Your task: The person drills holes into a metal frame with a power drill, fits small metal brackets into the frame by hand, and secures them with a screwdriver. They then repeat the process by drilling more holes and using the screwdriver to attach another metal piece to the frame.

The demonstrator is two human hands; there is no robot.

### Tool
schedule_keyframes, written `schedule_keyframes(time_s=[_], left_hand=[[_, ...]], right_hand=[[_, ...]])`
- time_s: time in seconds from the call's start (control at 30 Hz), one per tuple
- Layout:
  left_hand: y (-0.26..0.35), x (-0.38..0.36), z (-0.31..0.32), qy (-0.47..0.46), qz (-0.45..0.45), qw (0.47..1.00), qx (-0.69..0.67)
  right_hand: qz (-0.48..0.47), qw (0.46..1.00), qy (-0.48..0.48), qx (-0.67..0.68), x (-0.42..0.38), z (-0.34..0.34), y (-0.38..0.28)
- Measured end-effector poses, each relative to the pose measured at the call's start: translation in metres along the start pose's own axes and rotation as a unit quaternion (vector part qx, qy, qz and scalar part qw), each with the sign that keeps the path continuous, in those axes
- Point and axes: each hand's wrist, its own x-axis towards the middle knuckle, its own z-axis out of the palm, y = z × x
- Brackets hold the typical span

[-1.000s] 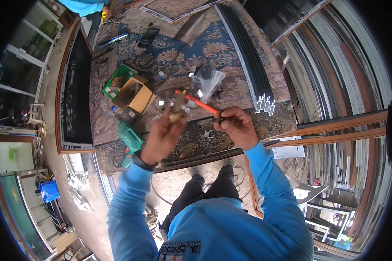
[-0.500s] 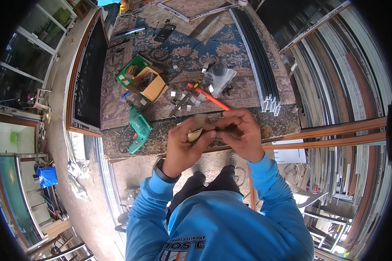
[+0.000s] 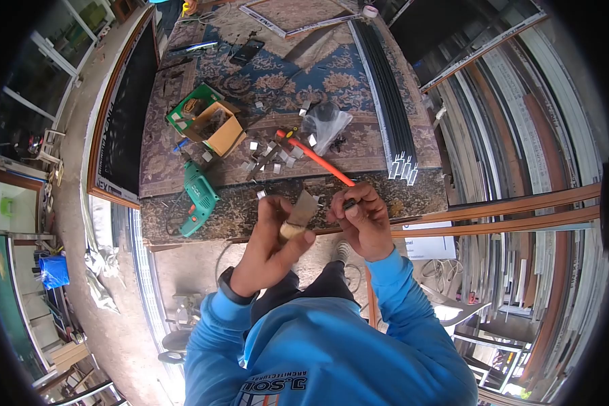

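Observation:
My left hand point(image 3: 267, 245) is closed around the pale handle of a scraper point(image 3: 303, 208), its flat grey blade pointing up and away from me. In my right hand point(image 3: 371, 227) a small dark piece point(image 3: 349, 204) is pinched between thumb and fingers; its exact kind is too small to tell. The two hands are a little apart, over the near edge of the table point(image 3: 237, 216). Just beyond them lies a tool with a long orange handle point(image 3: 321, 164), its near end close to my right fingers.
A green drill point(image 3: 199, 196) lies at left, near an open cardboard box point(image 3: 224, 139). Small metal pieces point(image 3: 277, 159) and a clear plastic bag point(image 3: 330, 125) lie mid-table. Long dark profiles point(image 3: 386, 95) run along the right side. A person's hand point(image 3: 191, 7) shows at the far end.
My hands have moved apart from each other. The scraper's blade now shows clearly above my left fingers, and the small dark piece shows in my right. The whole view has shifted slightly.

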Motion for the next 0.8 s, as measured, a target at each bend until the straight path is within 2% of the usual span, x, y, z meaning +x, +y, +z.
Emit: schedule_keyframes(time_s=[0.1,0.17,0.23,0.27,0.47,0.57,0.6,0.67,0.73,0.8], left_hand=[[0.000,-0.007,-0.004,-0.050,0.069,0.987,0.136],[0.002,-0.014,-0.004,-0.027,0.026,0.995,0.096],[0.012,-0.018,-0.003,-0.008,-0.056,0.998,0.019],[0.005,-0.011,-0.001,0.013,0.058,0.997,0.049],[-0.011,-0.014,0.000,-0.028,0.020,0.998,0.045],[-0.004,-0.012,0.002,0.000,-0.007,1.000,0.004],[-0.012,-0.011,0.001,0.019,0.030,0.997,0.071],[-0.021,-0.003,0.001,0.026,0.126,0.986,0.108],[-0.028,-0.001,0.002,0.038,0.163,0.979,0.120],[-0.032,-0.002,0.002,0.055,0.141,0.982,0.109]], right_hand=[[0.004,1.000,0.011,-0.022,0.000,0.004,-0.004],[0.005,1.000,-0.003,-0.026,0.000,0.001,-0.003],[0.013,1.000,-0.002,-0.028,0.000,0.000,-0.003],[0.017,0.999,-0.002,-0.030,0.000,0.001,-0.003],[0.012,0.997,-0.027,-0.064,0.001,0.006,-0.008],[0.012,0.993,-0.033,-0.108,0.000,0.006,-0.012],[0.011,0.992,-0.034,-0.122,-0.001,0.005,-0.013],[0.008,0.988,-0.038,-0.148,-0.002,0.003,-0.013],[0.004,0.985,-0.038,-0.166,-0.004,0.003,-0.014],[-0.002,0.983,-0.039,-0.177,-0.004,0.003,-0.014]])
